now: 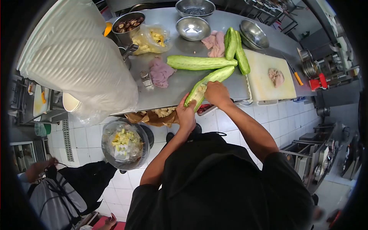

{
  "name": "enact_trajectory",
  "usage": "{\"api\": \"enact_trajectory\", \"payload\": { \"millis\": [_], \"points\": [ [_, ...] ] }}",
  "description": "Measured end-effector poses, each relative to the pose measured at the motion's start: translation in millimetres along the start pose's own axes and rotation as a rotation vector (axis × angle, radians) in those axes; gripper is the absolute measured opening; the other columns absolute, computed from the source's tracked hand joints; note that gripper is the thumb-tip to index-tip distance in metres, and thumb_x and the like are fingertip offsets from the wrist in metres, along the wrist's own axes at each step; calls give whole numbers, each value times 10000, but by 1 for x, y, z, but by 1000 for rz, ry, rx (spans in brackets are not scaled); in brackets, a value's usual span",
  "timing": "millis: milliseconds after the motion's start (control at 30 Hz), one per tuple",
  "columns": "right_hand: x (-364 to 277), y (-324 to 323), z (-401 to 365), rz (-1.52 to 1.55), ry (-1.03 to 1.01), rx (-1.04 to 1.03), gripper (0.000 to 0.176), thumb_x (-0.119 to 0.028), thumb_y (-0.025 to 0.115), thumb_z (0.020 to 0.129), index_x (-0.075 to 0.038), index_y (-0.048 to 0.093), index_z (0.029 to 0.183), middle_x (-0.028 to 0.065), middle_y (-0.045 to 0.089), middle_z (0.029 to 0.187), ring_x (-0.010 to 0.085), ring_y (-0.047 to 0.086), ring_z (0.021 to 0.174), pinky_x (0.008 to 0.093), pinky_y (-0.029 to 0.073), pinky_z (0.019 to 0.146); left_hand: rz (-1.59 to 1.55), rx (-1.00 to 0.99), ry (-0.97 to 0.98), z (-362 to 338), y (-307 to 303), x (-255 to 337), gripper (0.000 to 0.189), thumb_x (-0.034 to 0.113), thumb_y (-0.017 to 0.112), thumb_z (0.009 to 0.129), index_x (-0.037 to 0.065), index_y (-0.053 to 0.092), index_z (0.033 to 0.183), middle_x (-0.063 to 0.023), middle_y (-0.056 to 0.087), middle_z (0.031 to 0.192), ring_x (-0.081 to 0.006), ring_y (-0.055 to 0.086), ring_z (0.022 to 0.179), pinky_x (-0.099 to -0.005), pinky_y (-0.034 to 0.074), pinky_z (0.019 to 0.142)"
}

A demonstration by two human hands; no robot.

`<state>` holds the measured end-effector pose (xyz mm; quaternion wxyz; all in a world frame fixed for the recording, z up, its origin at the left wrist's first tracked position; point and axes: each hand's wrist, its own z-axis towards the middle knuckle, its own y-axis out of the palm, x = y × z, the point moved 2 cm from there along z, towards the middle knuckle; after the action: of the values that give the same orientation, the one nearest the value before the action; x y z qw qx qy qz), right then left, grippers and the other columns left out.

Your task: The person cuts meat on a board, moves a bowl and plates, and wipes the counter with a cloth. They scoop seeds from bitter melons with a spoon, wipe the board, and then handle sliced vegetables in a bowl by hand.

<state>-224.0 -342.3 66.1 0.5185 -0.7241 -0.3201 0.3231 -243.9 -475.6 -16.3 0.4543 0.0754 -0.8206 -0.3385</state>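
Observation:
A long green gourd, opened along its near part with pale flesh showing, slants over the front edge of the steel counter. My left hand is wrapped round its near end. My right hand is closed at the opened flesh; whatever its fingers hold is hidden. Behind lies another peeled gourd, sideways on the counter. Two more gourds lie at its right end, beside the white cutting board.
Stacked white containers in plastic stand at left. Metal bowls, pink cloths and a knife lie on the counter. Below are a lined waste bin and a co-worker at lower left.

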Motion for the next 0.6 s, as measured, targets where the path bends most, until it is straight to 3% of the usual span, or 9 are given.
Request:
{"api": "enact_trajectory", "payload": {
  "millis": [233, 333, 433, 533, 600],
  "points": [
    [9, 2, -4, 24, -76, 105, 212, -118, 510, 820, 6, 667, 892, 223, 678, 899, 376, 664, 880, 429, 531, 798, -37, 33, 1, 3, -1, -3, 450, -63, 551, 855, -78, 456, 1294, -176, 617, 1069, -193, 648, 832, -277, 564, 692],
    [39, 13, 18, 18, -31, 52, 189, -121, 531, 811, -6, 675, 850, 210, 681, 885, 374, 670, 848, 434, 542, 756, -44, 7, -35, 4, 1, 3, 454, -49, 553, 861, -76, 447, 1302, -187, 611, 1075, -209, 646, 857, -271, 557, 674],
    [46, -8, 30, -154, -24, 140, 176, -128, 549, 801, -23, 686, 833, 207, 683, 894, 366, 677, 833, 435, 549, 725, 0, -123, -107, 5, 1, 5, 421, 41, 537, 905, -50, 445, 1305, -199, 553, 1219, -277, 596, 1064, -406, 523, 892],
    [51, -9, 45, -252, -16, 83, 239, -184, 537, 809, -46, 710, 899, 180, 692, 926, 329, 677, 890, 434, 537, 785, -218, -144, -284, 12, 7, 9, 428, 198, 486, 966, -31, 428, 1323, -187, 539, 1250, -290, 562, 1131, -437, 494, 923],
    [40, -10, 40, -316, -85, -10, 268, -203, 526, 812, -49, 715, 921, 176, 692, 953, 316, 674, 915, 429, 529, 815, -231, -114, -305, 17, 11, 8, 454, 274, 448, 986, -22, 421, 1329, -178, 534, 1261, -294, 545, 1155, -451, 479, 938]
  ]
}}
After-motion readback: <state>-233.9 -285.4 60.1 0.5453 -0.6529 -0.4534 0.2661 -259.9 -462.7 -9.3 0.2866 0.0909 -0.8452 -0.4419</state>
